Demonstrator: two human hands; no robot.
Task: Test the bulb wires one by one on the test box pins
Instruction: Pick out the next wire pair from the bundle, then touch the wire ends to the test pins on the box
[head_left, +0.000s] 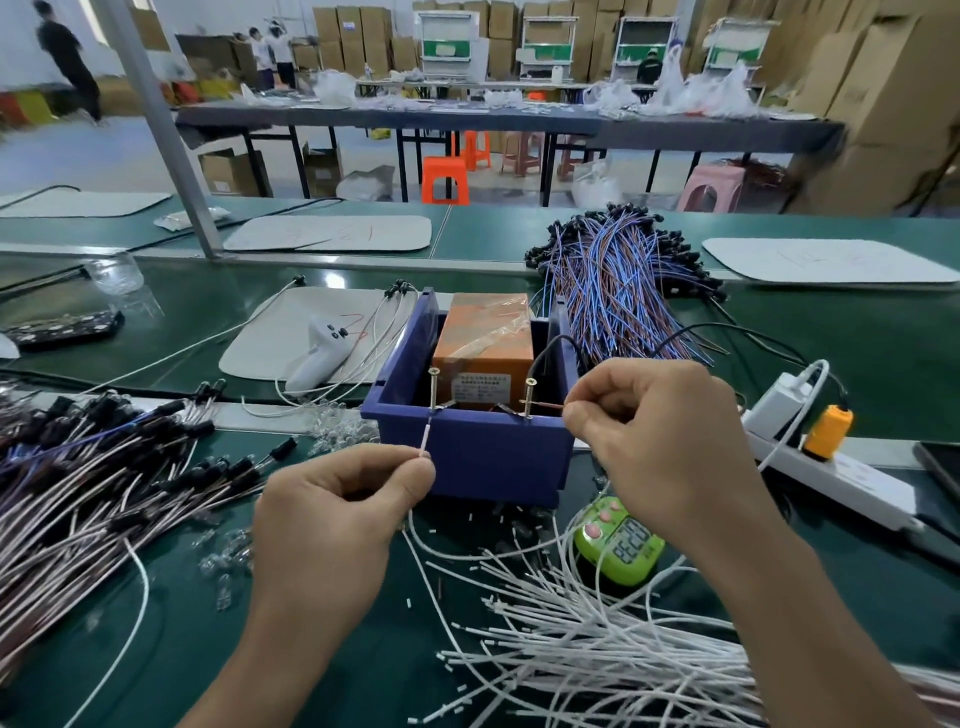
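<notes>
Now, left hand (332, 499): grip pinches white wire end (425, 441), aimed up at left pin (434, 391).
Right hand (654, 415): grip pinches brown wire end (548, 406), level, tip at right pin (529, 397).
Test box (493, 452): on desk (779, 332).

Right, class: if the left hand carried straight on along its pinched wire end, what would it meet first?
Probably the left brass screw pin on the blue plastic test box: the left hand pinches a thin white wire end pointing up at it; depth unclear.
</notes>
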